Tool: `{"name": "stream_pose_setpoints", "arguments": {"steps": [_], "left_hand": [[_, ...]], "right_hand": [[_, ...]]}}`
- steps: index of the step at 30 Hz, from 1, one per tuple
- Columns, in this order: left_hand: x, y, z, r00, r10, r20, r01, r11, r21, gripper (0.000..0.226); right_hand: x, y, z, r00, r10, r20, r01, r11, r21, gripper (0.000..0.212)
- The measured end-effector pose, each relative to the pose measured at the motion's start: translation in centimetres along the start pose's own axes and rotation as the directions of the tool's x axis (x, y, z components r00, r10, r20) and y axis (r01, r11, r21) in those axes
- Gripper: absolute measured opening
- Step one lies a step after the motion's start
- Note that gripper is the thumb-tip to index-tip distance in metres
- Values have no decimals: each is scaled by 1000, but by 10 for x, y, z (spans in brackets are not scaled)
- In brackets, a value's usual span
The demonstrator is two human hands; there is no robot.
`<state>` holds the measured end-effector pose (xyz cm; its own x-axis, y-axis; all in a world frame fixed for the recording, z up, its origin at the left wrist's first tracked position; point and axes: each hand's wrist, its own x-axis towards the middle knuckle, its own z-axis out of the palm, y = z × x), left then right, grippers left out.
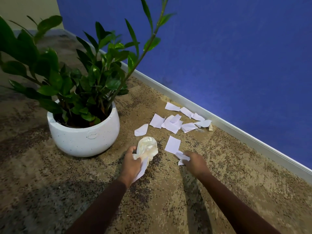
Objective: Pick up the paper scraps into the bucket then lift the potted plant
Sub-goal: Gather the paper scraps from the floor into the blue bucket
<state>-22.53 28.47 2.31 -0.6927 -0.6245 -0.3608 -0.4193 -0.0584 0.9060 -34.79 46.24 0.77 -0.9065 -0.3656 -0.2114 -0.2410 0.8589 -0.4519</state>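
On carpet (219, 166), potted plant (83, 129) upright, stems vertical.

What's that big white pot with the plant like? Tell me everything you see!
The white pot is round and squat, like speckled stone or ceramic, with a faint round stamp on its front. It stands upright on the brown patterned carpet, left of the paper scraps. Dark glossy green leaves and tall stems fill it and spread well past its rim. Neither hand touches it; the left hand is nearest.
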Motion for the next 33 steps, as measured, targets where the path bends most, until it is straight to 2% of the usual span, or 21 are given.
{"name": "stream_pose_setpoints", "arguments": {"steps": [3,5,7,10,14,16,20,25,29,33], "left_hand": [[2,-1,-6,1000,1,-15,-2,1000,-26,38],[4,-1,-10,1000,-3,-17,2,999,-45,39],[5,-4,-13,1000,-10,-23,9,999,-52,39],[9,-8,-17,999,-22,-33,20,998,-59,39],[14,-12,-18,999,-36,-32,34,997,-76,41],[17,-14,-18,999,-45,-27,43,995,-87,41],[20,-19,-20,997,-67,-32,63,993,-104,41],[17,-19,-23,997,-71,-23,68,991,-117,40],[12,-15,-26,997,-71,1,71,994,-84,44],[6,-10,-30,998,-68,15,69,996,-48,44]], "right_hand": [[16,-15,1,998,49,-24,-46,990,134,39],[33,-26,-1,997,78,-8,-75,980,187,37],[51,-35,-3,997,70,16,-71,990,119,45],[74,-46,-7,999,6,36,-3,996,-88,62],[93,-51,-2,970,43,238,-5,987,-160,101],[99,-52,4,948,64,312,23,963,-269,111],[102,-53,8,951,66,302,46,936,-350,107],[91,-48,3,961,-7,276,122,908,-401,81],[65,-41,3,969,-48,241,104,968,-229,65],[34,-26,-11,990,4,144,-11,999,48,61]]}}
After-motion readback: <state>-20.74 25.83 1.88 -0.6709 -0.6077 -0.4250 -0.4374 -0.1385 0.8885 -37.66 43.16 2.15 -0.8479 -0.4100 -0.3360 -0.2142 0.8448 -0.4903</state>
